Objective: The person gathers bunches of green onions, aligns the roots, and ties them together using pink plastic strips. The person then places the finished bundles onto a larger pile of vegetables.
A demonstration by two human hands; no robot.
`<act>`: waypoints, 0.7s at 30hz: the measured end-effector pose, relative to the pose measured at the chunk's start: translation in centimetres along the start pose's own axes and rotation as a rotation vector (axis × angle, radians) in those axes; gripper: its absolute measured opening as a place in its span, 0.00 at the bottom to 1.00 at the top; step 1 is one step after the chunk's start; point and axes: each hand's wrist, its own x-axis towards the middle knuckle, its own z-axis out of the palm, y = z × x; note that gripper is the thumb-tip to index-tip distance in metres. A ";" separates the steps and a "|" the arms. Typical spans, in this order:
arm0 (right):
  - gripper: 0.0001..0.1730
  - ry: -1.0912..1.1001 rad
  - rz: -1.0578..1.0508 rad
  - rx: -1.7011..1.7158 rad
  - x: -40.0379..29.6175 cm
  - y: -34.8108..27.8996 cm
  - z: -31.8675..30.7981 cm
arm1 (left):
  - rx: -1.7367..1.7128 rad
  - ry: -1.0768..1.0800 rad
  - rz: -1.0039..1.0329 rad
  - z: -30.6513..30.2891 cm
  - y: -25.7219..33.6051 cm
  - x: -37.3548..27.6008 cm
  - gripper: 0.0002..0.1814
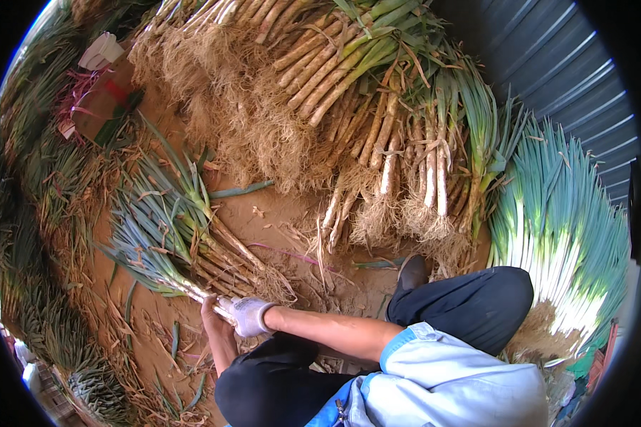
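Observation:
Low in the view, left of centre, my left hand (212,312) is bare and closed around slender white Welsh onion or leek stalks (189,290). My right hand (250,316), in a pale work glove, grips the same stalks close beside it, nearer their lower ends. Blue-green leaves of these stalks point up and to the left. Just above my hands, a loose pile of untrimmed stalks (219,256) with dry outer leaves and stringy roots lies on the soil. How many stalks I hold cannot be told.
Large heaps of rooted stalks (320,80) lie ahead. Cleaned white-and-green stalks (555,251) stand at the right by a corrugated metal wall (555,69). More leafy bundles (48,176) line the left, near a cardboard box (104,101) with pink ties. My bent knees flank the work.

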 end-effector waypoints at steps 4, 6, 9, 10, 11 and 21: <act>0.43 -0.047 -0.007 0.113 -0.6 2.8 -1.7 | 0.068 -0.022 0.102 -0.3 -0.4 0.8 0.06; 0.31 -0.026 0.038 0.131 -3.4 2.3 -7.3 | 0.104 -0.045 0.121 -0.1 0.2 0.4 0.05; 0.18 0.463 0.022 0.219 -6.2 5.4 -14.2 | 0.138 -0.029 0.162 -0.4 0.8 -0.5 0.05; 0.17 0.817 0.008 0.209 -6.9 7.6 -16.8 | 0.157 -0.034 0.176 -1.4 0.7 0.2 0.05; 0.17 0.946 0.270 0.391 -8.6 6.9 -20.6 | 0.174 -0.026 0.206 -2.5 1.2 0.4 0.05; 0.34 1.416 0.768 -0.241 -15.1 16.6 -34.0 | 0.209 0.006 0.120 -0.1 -0.3 -0.1 0.07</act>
